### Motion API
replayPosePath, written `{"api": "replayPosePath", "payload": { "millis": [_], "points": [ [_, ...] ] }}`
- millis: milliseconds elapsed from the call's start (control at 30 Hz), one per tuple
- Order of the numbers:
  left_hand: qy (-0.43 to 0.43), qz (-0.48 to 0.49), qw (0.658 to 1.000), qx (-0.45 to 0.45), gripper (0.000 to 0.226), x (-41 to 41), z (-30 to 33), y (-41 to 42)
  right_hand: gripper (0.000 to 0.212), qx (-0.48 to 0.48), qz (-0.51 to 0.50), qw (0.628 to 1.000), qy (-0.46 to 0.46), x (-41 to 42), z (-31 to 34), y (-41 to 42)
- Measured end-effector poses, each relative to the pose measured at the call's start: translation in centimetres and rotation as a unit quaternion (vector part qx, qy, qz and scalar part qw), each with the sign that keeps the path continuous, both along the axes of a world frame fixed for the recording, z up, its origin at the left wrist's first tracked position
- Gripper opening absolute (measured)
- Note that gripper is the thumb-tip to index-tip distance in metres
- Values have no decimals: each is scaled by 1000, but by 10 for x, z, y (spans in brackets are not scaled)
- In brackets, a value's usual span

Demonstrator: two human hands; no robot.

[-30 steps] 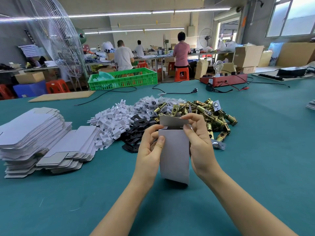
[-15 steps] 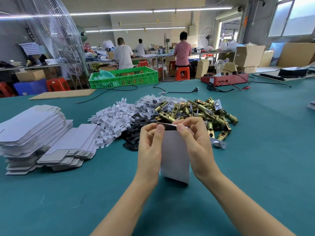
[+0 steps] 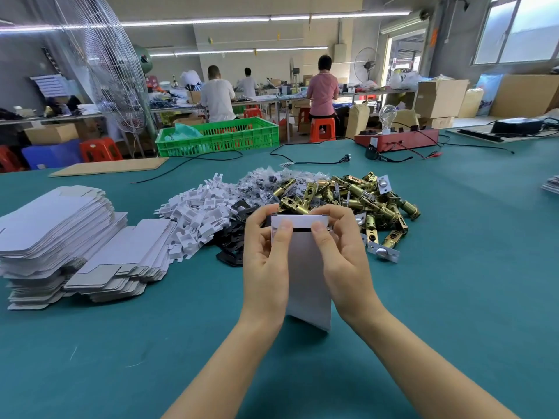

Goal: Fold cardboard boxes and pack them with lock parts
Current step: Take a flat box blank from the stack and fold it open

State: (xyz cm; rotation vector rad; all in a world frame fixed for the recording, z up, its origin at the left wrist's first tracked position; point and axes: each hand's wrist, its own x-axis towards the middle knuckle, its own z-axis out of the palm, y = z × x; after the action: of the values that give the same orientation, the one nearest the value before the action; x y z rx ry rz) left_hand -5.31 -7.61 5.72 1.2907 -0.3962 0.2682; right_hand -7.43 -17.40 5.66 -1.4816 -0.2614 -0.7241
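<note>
A small white cardboard box point(image 3: 307, 279) stands upright between my hands, above the green table point(image 3: 453, 267). My left hand point(image 3: 266, 255) grips its left side, thumb on the top flap. My right hand point(image 3: 341, 255) grips the right side, thumb also pressing the flap, which is folded down over the opening with a dark slit showing. Behind the box lie brass latch parts point(image 3: 363, 198), white plastic inserts point(image 3: 199, 213), black plates point(image 3: 233, 240) and small bagged parts point(image 3: 266, 179). Flat box blanks point(image 3: 60, 234) are stacked at the left.
A green crate point(image 3: 217, 136), a brown board point(image 3: 109, 166), black cables point(image 3: 317, 161) and a red tester with a bulb point(image 3: 396, 137) sit at the table's far side. Three people work at benches beyond. A fan cage point(image 3: 99, 55) stands far left.
The box's top flap, upright a second ago, has been folded forward and down over the opening. Both thumbs have shifted onto the flap.
</note>
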Motion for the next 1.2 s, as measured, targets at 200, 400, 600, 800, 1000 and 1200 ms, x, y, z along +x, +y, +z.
{"api": "replayPosePath", "payload": {
  "millis": [200, 400, 600, 800, 1000, 1200],
  "points": [
    [-4, -13, 1000, 13, 14, -2, 3, 0, 14, 1, -22, 1000, -1, 1, 2, 0],
    [1, -22, 1000, 18, 15, 0, 2, 0, 13, 9, -29, 1000, -2, 1, 2, -2],
    [-7, -31, 999, 29, 14, 2, 2, 1, 11, 56, -3, 998, 9, 2, 2, -3],
    [-24, -32, 998, 40, 17, 3, 3, 2, 10, 35, -7, 999, -6, 0, 2, -1],
    [-33, -38, 998, 43, 21, 2, 4, 3, 10, 27, -4, 1000, -5, 1, 2, -2],
    [-19, -46, 998, 31, 17, 5, 3, 4, 9, 12, -8, 1000, -16, 2, 2, -2]
  ]
}}
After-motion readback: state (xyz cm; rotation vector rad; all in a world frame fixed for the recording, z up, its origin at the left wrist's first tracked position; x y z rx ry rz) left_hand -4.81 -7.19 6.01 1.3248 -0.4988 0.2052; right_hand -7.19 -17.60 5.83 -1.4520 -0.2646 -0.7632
